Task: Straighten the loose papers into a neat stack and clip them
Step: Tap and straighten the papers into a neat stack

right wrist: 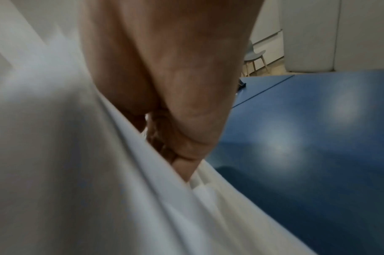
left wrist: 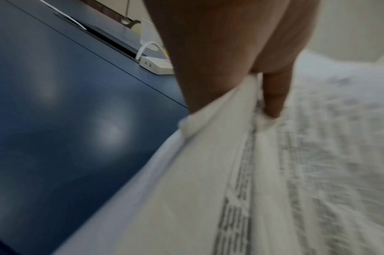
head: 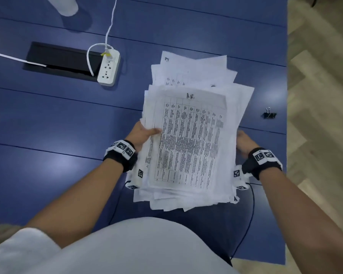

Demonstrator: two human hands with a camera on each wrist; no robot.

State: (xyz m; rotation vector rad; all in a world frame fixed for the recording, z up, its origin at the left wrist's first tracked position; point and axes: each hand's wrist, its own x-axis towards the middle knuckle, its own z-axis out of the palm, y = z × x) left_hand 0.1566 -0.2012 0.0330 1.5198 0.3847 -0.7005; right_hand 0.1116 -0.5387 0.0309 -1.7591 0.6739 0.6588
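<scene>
A thick, uneven pile of printed white papers is held above the blue table, its sheets fanned out at both ends. My left hand grips the pile's left edge, thumb on the top sheet; the left wrist view shows the thumb pressing the papers. My right hand grips the right edge, fingers curled under it; in the right wrist view the fingers fold into the papers. A black binder clip lies on the table to the right of the pile.
A white power strip with a plugged-in white cable sits beside a black cable hatch at the left back. The table's right edge runs just past the clip, wooden floor beyond. A black cable hangs below my right wrist.
</scene>
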